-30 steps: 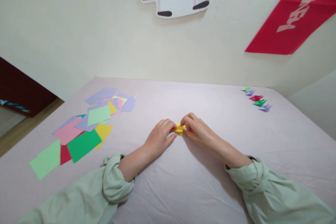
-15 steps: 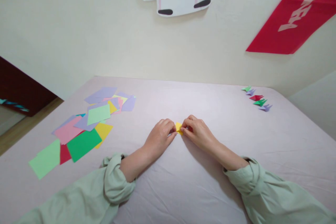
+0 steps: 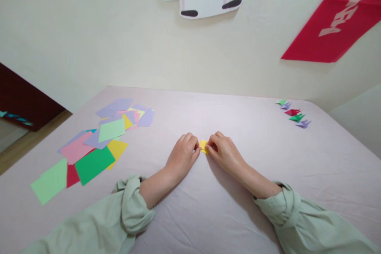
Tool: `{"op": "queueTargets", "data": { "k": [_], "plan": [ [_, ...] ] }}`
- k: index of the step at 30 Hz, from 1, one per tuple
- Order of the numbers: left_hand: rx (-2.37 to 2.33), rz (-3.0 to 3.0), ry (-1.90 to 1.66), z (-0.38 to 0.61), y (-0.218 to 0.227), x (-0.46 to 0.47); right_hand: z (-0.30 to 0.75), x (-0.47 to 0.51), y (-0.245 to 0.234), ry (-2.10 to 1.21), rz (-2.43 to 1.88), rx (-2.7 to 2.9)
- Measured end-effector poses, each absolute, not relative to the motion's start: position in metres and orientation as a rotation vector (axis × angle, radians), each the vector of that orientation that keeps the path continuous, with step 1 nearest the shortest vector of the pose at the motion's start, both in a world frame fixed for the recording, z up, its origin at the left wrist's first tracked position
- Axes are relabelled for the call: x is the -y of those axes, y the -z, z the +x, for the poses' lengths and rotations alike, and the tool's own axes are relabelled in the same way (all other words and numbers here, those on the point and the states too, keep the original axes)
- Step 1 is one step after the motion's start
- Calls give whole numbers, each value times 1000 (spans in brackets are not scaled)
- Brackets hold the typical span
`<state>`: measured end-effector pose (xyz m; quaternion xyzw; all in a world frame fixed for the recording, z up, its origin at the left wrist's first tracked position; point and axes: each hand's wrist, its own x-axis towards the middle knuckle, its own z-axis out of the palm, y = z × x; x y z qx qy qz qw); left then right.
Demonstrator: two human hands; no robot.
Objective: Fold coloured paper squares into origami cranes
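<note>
Between my two hands is a small folded piece of yellow paper (image 3: 204, 146), low over the cloth-covered table. My left hand (image 3: 185, 151) pinches its left edge between thumb and fingers. On the opposite edge, the thumb and fingertips of my right hand (image 3: 224, 149) are closed. A crease line runs across the visible middle of the paper; its ends are hidden under my fingertips.
Loose coloured paper sheets lie spread at the left, among them a green sheet (image 3: 94, 165) and a pink one (image 3: 77, 147). At the far right stands a row of several small folded paper figures, including a red one (image 3: 293, 112). A wall (image 3: 190, 59) rises behind the table (image 3: 190, 111).
Slightly more of the yellow paper shows between my hands, and its crease is now visible. Both hands stay in nearly the same place, still pinching it. The view has shifted a little.
</note>
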<state>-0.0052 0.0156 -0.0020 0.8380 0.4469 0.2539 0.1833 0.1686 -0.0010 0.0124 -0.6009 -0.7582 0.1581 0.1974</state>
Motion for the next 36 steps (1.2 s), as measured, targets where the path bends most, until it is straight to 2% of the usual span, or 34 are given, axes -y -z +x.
{"op": "queueTargets", "data": {
  "k": [13, 23, 36],
  "plan": [
    [-1334, 2684, -346, -4, -6, 23, 168, 0, -13, -413, -1716, 2156],
    [-1387, 2789, -243, -5, -2, 30, 168, -1, -9, -406, -1726, 2181],
    [-1462, 2830, -275, -9, 4, 46, 165, -1, -14, -349, -1808, 2221]
  ]
}}
